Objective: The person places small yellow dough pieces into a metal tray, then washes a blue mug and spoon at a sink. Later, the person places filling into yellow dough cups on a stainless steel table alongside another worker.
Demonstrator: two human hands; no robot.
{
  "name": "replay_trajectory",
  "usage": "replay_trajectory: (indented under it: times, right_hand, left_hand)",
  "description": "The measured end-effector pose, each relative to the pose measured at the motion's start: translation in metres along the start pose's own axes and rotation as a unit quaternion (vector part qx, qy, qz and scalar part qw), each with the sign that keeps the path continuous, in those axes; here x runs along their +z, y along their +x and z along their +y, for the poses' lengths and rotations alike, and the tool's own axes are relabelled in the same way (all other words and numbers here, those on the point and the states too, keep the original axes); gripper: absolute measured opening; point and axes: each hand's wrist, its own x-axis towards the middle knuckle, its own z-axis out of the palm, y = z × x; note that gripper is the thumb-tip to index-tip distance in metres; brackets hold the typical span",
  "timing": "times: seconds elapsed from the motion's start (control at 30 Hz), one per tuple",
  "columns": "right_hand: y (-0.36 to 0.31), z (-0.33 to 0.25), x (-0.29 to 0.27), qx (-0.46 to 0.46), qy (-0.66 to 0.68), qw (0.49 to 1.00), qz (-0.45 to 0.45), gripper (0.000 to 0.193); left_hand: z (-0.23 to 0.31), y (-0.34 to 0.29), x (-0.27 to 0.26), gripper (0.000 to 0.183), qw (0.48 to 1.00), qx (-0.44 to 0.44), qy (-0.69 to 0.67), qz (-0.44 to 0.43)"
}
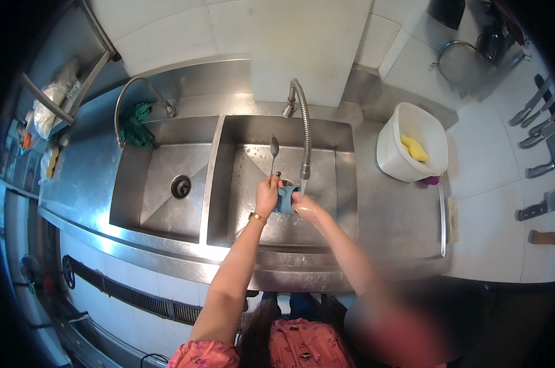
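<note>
Over the right sink basin (342, 214), my left hand (266, 196) is closed around a metal spoon (274, 147) and the side of a blue mug (285, 201). The spoon's bowl points up and away from me. The mug lies tilted on its side, with its mouth toward the right. My right hand (309, 210) grips the mug at its mouth, and some of its fingers are hidden inside. Water runs from the coiled faucet (306, 135) onto the mug's mouth and my wet right hand.
On the left is a second basin (185, 159) with a drain, and a green net cloth (136, 126) hangs at its far corner. A white bucket (406, 162) holding a yellow item (414, 148) stands on the right counter. Knives (538, 168) and a strainer (458, 61) hang on the right wall.
</note>
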Motion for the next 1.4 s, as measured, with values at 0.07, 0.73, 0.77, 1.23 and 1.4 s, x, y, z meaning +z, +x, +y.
replay_trajectory:
  times: [0.07, 0.73, 0.77, 1.23, 1.4]
  right_hand:
    - [-0.011, -0.003, -0.009, -0.139, -0.254, 0.956, -0.057, 0.054]
    - [-0.04, -0.033, -0.015, 0.011, -0.374, 0.894, 0.247, 0.026]
    - [-0.045, -0.037, -0.022, 0.009, -0.364, 0.902, 0.234, 0.026]
    - [-0.056, -0.031, -0.054, 0.095, 0.159, 0.948, 0.258, 0.019]
    - [-0.049, 0.018, -0.041, 0.103, -0.441, 0.818, 0.354, 0.026]
  left_hand:
    - [-0.001, 0.002, -0.003, 0.04, 1.0, 0.016, 0.0, -0.016]
    - [-0.037, 0.013, 0.014, 0.019, 0.873, -0.322, -0.229, -0.285]
    - [-0.04, 0.018, 0.013, 0.018, 0.85, -0.339, -0.202, -0.349]
    - [-0.042, -0.013, 0.032, 0.019, 0.847, -0.333, -0.291, -0.295]
    - [-0.049, -0.021, 0.009, 0.019, 0.883, -0.291, -0.209, -0.303]
